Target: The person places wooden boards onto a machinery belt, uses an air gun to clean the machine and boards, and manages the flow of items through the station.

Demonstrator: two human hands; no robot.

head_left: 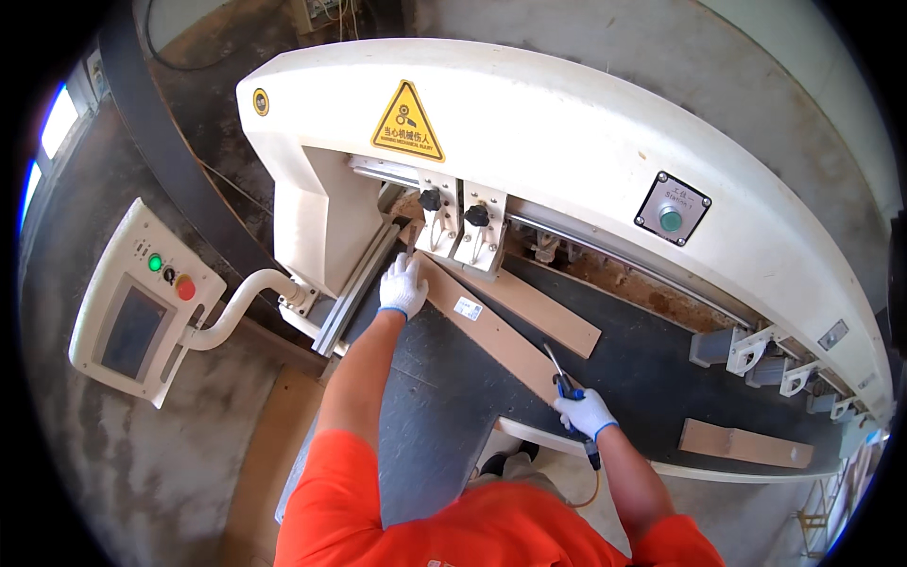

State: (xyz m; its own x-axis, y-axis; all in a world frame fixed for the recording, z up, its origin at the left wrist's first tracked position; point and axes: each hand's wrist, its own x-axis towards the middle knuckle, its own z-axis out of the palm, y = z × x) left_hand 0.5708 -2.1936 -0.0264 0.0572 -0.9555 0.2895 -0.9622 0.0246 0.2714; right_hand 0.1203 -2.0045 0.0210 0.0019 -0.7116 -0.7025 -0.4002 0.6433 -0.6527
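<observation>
My left hand [403, 286], in a white glove, is closed on the far-left end of a flat brown wooden board [501, 337] that bears a white label. Its fingers point toward the machine's clamps. In my gloved right hand [586, 413] is a blue air blow gun [568, 387] with a thin metal nozzle, which angles up over the board's near end. A hose hangs below the gun. Beside the labelled board lies a second wooden board [543, 314], its far end under the two clamp blocks with black knobs [477, 215].
A large white machine [548, 104] with a yellow warning triangle arches over the dark worktable [425, 378]. On the left, a control panel [142, 312] sits on a curved arm. A short wooden piece [746, 444] rests at the table's right. Sawdust lies under the rail.
</observation>
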